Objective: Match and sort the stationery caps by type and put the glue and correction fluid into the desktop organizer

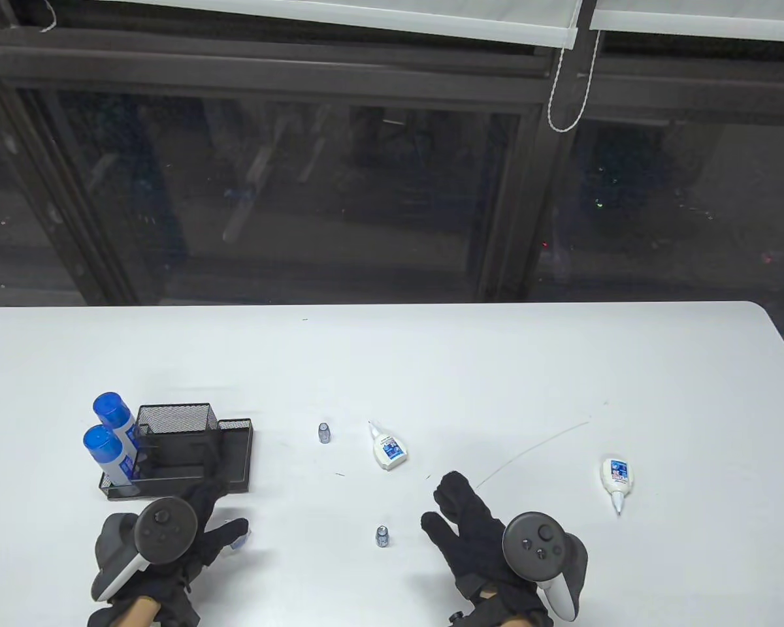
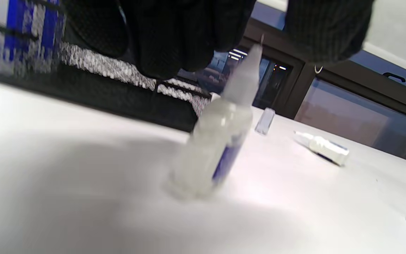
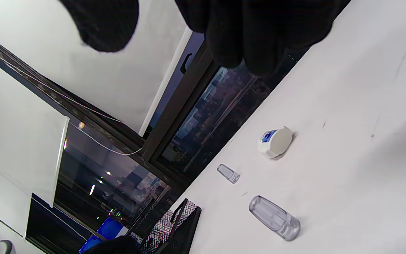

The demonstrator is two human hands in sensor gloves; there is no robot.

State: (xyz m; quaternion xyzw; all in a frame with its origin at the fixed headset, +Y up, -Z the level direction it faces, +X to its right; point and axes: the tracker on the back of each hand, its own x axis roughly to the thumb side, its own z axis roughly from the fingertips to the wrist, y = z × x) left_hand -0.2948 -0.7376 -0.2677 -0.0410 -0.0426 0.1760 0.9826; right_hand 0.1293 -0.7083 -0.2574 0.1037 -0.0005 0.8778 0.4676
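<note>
Near the front-left of the table [image 1: 431, 366], the left hand [image 1: 189, 522] hovers over a small uncapped bottle [image 2: 217, 141] standing by the mesh organizer [image 1: 176, 450] — can't tell if it's gripped. Right hand [image 1: 477, 529] rests flat, fingers relaxed — two clear caps [image 1: 382, 535] stand nearby.

An organizer [image 1: 189, 450] sits at the table's [image 1: 562, 366] left with two glue sticks [image 1: 112, 439] in its left end. To its right come a cap [image 1: 324, 432], then a bottle [image 1: 387, 447]; another bottle [image 1: 615, 478] lies far right. A second cap [image 1: 382, 536] stands nearer the front, between the hands.
</note>
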